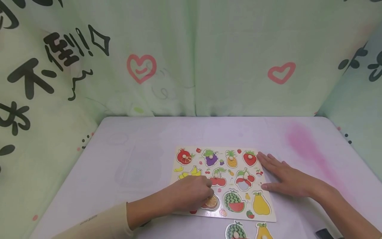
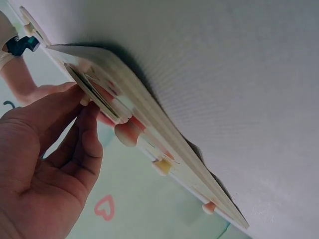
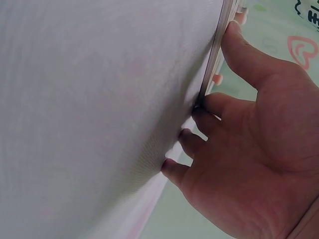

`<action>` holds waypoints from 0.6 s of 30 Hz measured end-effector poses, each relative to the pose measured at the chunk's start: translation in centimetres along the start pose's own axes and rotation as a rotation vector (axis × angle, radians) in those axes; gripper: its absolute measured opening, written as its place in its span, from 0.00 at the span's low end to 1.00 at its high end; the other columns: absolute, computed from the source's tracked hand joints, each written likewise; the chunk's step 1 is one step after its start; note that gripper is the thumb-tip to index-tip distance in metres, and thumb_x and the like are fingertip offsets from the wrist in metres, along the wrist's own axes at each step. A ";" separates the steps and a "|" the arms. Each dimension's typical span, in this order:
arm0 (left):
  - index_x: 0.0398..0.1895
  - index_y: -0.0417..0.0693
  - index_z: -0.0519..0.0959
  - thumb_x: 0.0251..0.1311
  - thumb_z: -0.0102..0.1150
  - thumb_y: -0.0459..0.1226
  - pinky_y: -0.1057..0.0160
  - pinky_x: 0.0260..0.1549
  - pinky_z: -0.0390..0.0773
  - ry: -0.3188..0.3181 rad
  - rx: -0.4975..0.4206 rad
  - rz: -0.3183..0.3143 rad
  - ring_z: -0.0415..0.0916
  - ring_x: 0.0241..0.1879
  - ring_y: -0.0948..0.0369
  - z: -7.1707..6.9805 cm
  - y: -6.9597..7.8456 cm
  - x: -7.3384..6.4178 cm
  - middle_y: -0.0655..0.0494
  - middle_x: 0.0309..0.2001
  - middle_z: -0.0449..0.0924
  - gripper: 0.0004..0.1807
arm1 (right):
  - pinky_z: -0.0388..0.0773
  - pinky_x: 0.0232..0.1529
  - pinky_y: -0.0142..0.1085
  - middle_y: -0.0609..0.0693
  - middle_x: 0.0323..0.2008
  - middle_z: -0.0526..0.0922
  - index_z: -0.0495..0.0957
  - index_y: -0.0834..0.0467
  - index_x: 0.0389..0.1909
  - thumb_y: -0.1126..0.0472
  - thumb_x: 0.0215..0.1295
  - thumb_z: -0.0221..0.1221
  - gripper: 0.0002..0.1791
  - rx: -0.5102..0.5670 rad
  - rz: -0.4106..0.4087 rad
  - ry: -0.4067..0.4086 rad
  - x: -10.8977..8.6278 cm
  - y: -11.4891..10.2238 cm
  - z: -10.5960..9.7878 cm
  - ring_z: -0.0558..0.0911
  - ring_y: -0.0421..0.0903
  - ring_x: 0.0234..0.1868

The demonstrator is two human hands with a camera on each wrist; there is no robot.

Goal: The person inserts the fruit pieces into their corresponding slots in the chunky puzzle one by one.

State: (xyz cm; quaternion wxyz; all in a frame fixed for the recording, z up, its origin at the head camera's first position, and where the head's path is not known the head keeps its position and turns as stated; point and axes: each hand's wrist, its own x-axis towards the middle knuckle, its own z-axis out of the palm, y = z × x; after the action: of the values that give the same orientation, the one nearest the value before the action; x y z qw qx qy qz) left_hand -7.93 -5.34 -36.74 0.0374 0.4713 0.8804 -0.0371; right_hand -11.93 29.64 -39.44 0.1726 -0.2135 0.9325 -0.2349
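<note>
A fruit knob puzzle board (image 1: 206, 215) lies on the table, several fruit pieces set in its upper rows. My left hand (image 1: 189, 192) reaches over its lower row and pinches the small knob of an orange puzzle piece (image 1: 212, 202) between thumb and fingers. In the left wrist view this thin piece (image 2: 94, 94) lies close over the board face, slightly tilted. My right hand (image 1: 287, 179) rests at the board's right edge, fingers straight, with thumb and fingertips touching the edge. The watermelon slot (image 1: 234, 200) and pear slot (image 1: 261, 204) show printed pictures without knobs.
A watermelon piece (image 1: 234, 229) and a pear piece (image 1: 263, 230) lie on the table just below the board, cut off by the frame. A dark object (image 1: 323, 233) sits by the right forearm. Patterned curtains (image 1: 232, 49) stand behind the white table (image 1: 134, 139).
</note>
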 end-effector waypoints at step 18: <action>0.47 0.64 0.91 0.61 0.74 0.45 0.80 0.28 0.69 0.020 -0.003 0.027 0.71 0.30 0.72 0.3 -0.1 -0.1 0.69 0.33 0.84 0.11 | 0.47 0.72 0.73 0.60 0.83 0.52 0.50 0.54 0.84 0.37 0.61 0.68 0.58 -0.029 0.000 0.002 0.1 -0.2 0.0 0.49 0.70 0.81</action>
State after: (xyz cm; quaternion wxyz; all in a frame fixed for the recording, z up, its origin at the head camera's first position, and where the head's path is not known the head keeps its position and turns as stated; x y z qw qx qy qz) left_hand -7.98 -5.49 -37.00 0.0298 0.4832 0.8745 -0.0307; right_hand -11.92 29.46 -39.38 0.1687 -0.2157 0.9359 -0.2215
